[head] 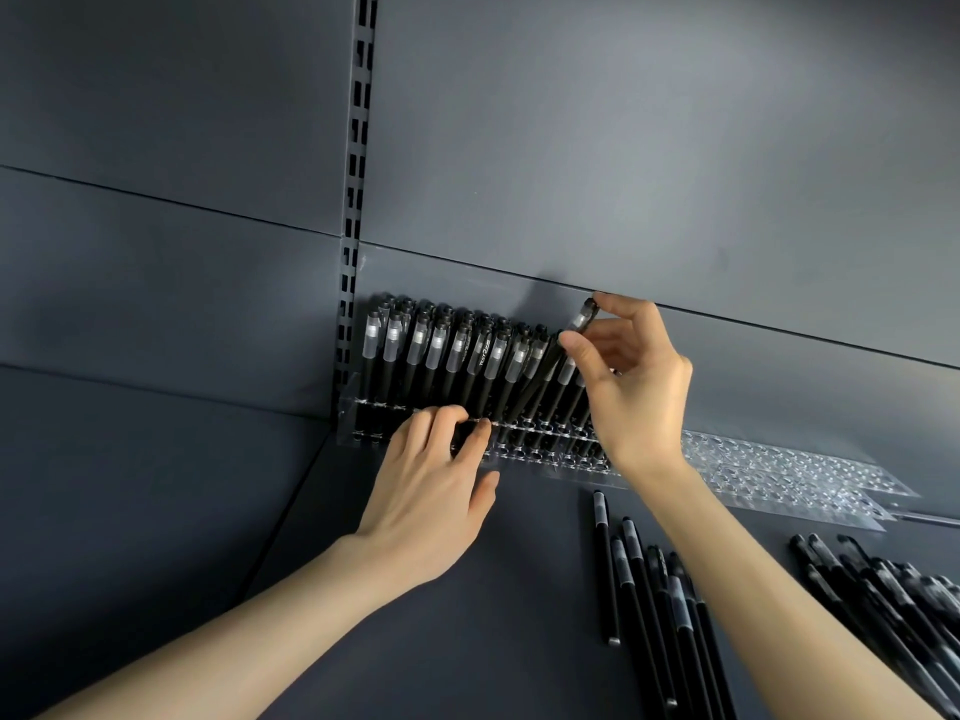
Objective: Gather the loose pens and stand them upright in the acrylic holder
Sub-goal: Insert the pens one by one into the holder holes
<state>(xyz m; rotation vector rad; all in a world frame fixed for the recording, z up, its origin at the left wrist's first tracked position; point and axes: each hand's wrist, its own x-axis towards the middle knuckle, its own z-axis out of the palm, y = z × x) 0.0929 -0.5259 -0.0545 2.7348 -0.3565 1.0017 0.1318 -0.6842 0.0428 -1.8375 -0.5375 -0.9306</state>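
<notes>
we are pinching one pen near its cap in our right hand. its long axis is leaning down-left toward the free holes of the acrylic holder, beside the standing pens. our left hand is gripping the holder's front rim with bent fingers. about six loose pens are lying by the right forearm, and a farther heap is too tangled to count.

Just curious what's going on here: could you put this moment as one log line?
right hand: pinches tilted pen at acrylic holder | left hand: curled on holder front | loose pens: many lie on shelf
</notes>
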